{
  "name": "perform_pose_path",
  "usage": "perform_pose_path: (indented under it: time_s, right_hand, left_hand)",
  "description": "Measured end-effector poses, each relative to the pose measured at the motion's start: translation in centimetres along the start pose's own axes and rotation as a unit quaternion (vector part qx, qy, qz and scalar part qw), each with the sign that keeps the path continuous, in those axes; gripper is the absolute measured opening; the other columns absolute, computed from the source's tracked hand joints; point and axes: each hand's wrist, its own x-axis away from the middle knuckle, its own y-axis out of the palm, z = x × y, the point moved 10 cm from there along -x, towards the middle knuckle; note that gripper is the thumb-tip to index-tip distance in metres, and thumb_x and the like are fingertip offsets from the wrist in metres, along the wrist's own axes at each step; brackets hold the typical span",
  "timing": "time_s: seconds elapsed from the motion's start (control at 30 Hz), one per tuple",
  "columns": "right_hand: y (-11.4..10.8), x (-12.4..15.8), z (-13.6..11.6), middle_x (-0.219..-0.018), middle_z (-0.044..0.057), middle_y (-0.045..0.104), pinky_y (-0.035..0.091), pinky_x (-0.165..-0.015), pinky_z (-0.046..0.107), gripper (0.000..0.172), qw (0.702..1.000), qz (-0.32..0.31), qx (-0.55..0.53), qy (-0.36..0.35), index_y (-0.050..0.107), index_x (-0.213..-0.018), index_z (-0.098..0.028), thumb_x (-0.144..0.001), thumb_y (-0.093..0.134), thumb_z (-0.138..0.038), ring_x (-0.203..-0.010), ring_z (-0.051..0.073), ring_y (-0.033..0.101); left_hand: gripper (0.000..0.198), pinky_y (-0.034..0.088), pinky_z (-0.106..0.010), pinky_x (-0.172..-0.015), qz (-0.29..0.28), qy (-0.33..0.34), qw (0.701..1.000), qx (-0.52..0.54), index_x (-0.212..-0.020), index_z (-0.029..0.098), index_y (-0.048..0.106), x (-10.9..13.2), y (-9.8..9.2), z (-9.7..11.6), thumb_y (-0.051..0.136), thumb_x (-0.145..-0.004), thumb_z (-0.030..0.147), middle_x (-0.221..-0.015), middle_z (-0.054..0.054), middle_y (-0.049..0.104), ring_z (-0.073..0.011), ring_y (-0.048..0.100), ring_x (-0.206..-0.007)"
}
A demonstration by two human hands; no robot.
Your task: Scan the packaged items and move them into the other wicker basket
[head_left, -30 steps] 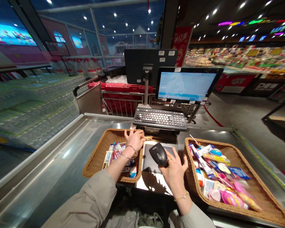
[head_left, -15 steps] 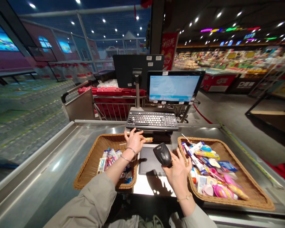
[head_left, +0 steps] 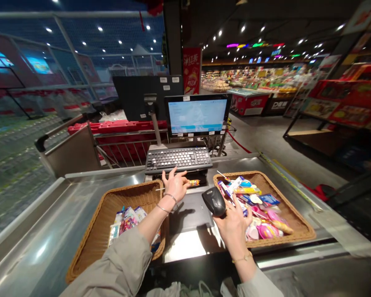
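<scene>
My left hand is closed in a pinch on a lollipop with an orange wrapper; its thin white stick pokes out on the other side of the fingers. That hand hovers just in front of the keyboard, by the right rim of the left wicker basket. In my right hand is a black handheld barcode scanner, its head tilted up and left toward the lollipop. The right wicker basket, partly behind this hand, holds a heap of lollipops and small packaged goods. A few colourful packets lie in the left basket.
Behind the keyboard stand a lit monitor and a second screen seen from its back. A metal counter runs under both baskets. Beyond it are a shopping cart and a red freezer.
My view has turned to the right, so baskets, keyboard and screens sit further left. Both hands have shifted right over the counter, still holding the lollipop and the scanner.
</scene>
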Motion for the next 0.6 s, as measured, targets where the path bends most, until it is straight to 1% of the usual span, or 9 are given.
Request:
perform_pose_path:
  time_s: [0.17,0.3,0.5,0.6]
  right_hand:
    - [-1.4,-0.1,1.5,-0.111,0.003,0.07,0.015,-0.108,0.053,0.021,0.999,0.023,0.014,0.025,0.068,-0.097,-0.025,-0.079,0.058,-0.031,-0.131,0.031,0.042]
    - [-2.6,0.0,2.8,-0.109,0.005,0.071,0.02,-0.106,0.052,0.022,0.998,0.038,0.032,0.047,0.068,-0.096,-0.024,-0.08,0.059,-0.035,-0.13,0.031,0.042]
    - [-3.9,0.6,5.1,-0.11,0.006,0.071,0.015,-0.107,0.055,0.022,0.995,0.049,0.049,0.077,0.069,-0.092,-0.023,-0.08,0.06,-0.04,-0.129,0.034,0.043]
    - [-4.9,0.7,6.2,-0.108,0.009,0.071,0.013,-0.107,0.056,0.027,0.992,0.061,0.066,0.093,0.069,-0.09,-0.022,-0.082,0.056,-0.044,-0.126,0.034,0.045]
  left_hand:
    - [0.013,0.002,-0.063,-0.113,-0.008,0.028,1.0,0.004,-0.074,0.035,0.073,-0.9,1.0,2.4,0.063,-0.081,0.035,-0.121,0.007,0.068,-0.029,0.034,-0.137]
    - [0.01,0.002,-0.062,-0.114,-0.021,0.052,0.998,0.009,-0.074,0.035,0.073,-1.4,2.3,4.3,0.065,-0.08,0.037,-0.122,0.008,0.067,-0.0286,0.033,-0.138]
    - [0.012,0.002,-0.062,-0.113,-0.038,0.085,0.996,0.016,-0.076,0.035,0.074,-2.0,4.4,6.9,0.064,-0.082,0.038,-0.124,0.007,0.066,-0.0289,0.033,-0.137]
    - [0.01,0.002,-0.063,-0.113,-0.041,0.11,0.993,0.024,-0.076,0.035,0.074,-2.2,5.3,8.3,0.065,-0.081,0.037,-0.124,0.008,0.067,-0.0289,0.034,-0.137]
